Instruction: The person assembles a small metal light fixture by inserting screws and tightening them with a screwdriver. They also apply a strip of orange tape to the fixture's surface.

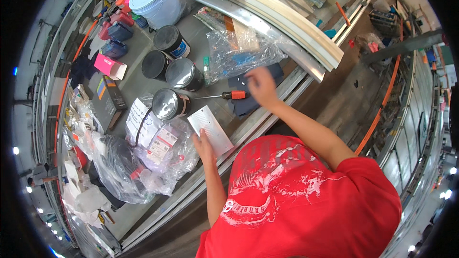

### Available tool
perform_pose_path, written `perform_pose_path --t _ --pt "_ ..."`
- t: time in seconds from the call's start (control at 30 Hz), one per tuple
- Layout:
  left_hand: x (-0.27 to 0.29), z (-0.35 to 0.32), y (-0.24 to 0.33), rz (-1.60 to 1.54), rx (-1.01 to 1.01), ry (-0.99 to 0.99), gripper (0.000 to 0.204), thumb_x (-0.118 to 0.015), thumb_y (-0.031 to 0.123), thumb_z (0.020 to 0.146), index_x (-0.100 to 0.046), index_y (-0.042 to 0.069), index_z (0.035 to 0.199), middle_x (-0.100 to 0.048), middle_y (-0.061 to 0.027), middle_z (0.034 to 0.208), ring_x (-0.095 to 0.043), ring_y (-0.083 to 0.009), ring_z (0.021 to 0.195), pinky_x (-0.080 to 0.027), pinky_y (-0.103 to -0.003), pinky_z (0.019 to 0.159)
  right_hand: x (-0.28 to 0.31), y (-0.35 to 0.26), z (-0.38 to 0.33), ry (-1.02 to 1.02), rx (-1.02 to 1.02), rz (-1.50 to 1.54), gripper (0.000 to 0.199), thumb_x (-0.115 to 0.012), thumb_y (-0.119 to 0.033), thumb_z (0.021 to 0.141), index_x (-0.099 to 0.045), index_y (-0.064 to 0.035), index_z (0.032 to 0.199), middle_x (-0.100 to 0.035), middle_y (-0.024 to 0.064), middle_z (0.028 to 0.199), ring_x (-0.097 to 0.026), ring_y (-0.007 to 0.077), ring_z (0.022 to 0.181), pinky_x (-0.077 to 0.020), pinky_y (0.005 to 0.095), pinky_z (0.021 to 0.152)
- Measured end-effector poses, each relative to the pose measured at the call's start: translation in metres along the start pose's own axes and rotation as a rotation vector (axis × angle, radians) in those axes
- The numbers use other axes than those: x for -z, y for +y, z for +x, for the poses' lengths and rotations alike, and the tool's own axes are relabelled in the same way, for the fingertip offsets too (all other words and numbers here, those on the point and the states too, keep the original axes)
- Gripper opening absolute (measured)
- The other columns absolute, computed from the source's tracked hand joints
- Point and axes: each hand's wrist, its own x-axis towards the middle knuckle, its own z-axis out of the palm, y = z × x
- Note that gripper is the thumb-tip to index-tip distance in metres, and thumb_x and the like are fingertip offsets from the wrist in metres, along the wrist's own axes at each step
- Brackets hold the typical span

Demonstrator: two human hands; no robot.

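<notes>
A: Item held?
B: Flat metal plate point(210, 130), near bench edge, pinned under left hand point(204, 144), fingers laid flat. Right hand point(260, 85), blurred; grip cannot be told, beside screwdriver point(228, 95).
A: Handling?
B: Plate best kept pressed flat.

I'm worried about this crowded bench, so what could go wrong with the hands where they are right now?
1. The left hand presses a flat metal plate lying near the bench edge; it might slip off or its edges might cut.
2. The right hand hovers, blurred, by the orange-handled screwdriver; a hasty grab could meet the tip.
3. The paint cans stand close by; an elbow could knock one.
</notes>
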Motion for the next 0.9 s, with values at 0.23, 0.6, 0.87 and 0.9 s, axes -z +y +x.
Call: perform_pose_path --t 0.23,0.6,0.87,0.9 --pt "-0.012 0.042 -0.028 0.393 -0.218 -0.012 0.051 -0.057 0.041 0.098 -0.054 -0.005 0.12 -0.064 -0.0265 0.104 -0.063 -0.0384 0.095 -0.046 -0.044 0.087 0.099 0.104 0.078 -0.186 -0.09 -0.094 0.02 -0.059 -0.003 0.085 -0.075 -0.0043 0.098 -0.072 0.0125 0.097 -0.067 0.0207 0.09 -0.051 0.0301 0.08" --pt "-0.025 0.026 -0.008 0.82 -0.484 0.258 0.044 -0.071 0.028 0.088 -0.06 -0.001 0.12 -0.062 -0.0211 0.103 -0.058 -0.0377 0.099 -0.047 -0.044 0.087 0.082 0.032 0.127 -0.701 -0.212 -0.111 0.027 -0.072 -0.017 0.084 -0.073 -0.0049 0.108 -0.071 0.0183 0.094 -0.067 0.022 0.085 -0.0512 0.0312 0.078" --pt "-0.13 0.029 0.076 0.395 -0.569 0.098 0.04 -0.059 0.021 0.095 -0.056 -0.002 0.128 -0.058 -0.0258 0.125 -0.055 -0.0406 0.117 -0.042 -0.045 0.1 0.049 0.05 0.117 -1.023 -0.462 0.513 0.034 -0.061 -0.018 0.095 -0.065 -0.0085 0.128 -0.067 0.0061 0.125 -0.065 0.0234 0.109 -0.0497 0.0337 0.094" --pt "-0.143 0.046 0.078 0.377 -0.568 0.114 0.041 -0.057 0.022 0.096 -0.055 -0.003 0.129 -0.058 -0.0267 0.125 -0.055 -0.041 0.118 -0.042 -0.045 0.1 0.043 0.052 0.118 -1.058 -0.468 0.483 0.036 -0.06 -0.019 0.096 -0.063 -0.0085 0.13 -0.065 0.0059 0.128 -0.063 0.0239 0.112 -0.0488 0.0348 0.096"
